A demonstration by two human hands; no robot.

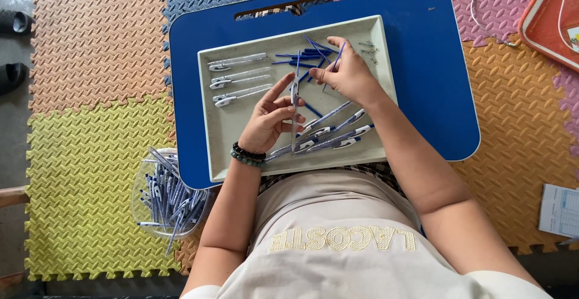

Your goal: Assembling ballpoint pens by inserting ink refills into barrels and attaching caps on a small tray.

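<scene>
A grey tray (223, 142) lies on a blue lap table (422, 45). My left hand (267, 121) holds a clear pen barrel (294, 103) upright over the tray's middle. My right hand (347, 73) pinches a thin blue refill (338, 57) above the barrel. Three assembled pens (238, 79) lie in a row at the tray's left. Loose blue refills (304, 54) are piled at the tray's top. Several pen barrels (335, 136) lie at the lower right, and small springs (369, 48) sit in the top right corner.
A clear bowl (142, 205) filled with several pens stands on the yellow foam mat by my left elbow. An orange tray (549, 21) and a white cable (482, 9) lie at the upper right. A paper sheet (560, 210) lies at the right. Dark shoes (13, 21) are at the far left.
</scene>
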